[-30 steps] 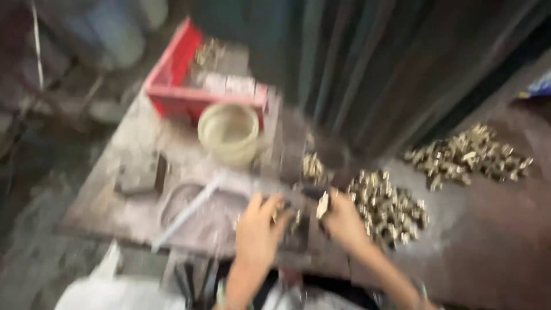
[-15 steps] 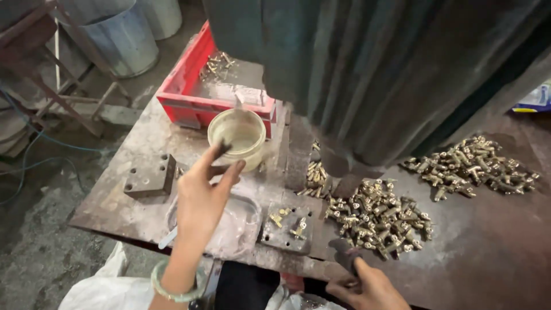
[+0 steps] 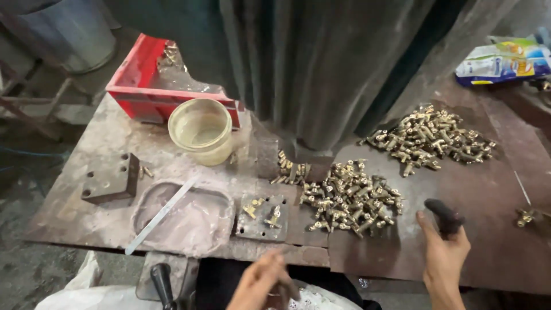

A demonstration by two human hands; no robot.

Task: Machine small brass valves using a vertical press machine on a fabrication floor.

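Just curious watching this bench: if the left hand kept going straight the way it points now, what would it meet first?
Probably the small metal plate carrying two brass fittings, just beyond the bench edge ahead of the blurred left hand. Depth is hard to judge.

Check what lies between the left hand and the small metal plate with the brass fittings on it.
Nothing visible does. The left hand hangs below the table's front edge; the small metal plate lies just beyond that edge, directly ahead, with only bare tabletop between.
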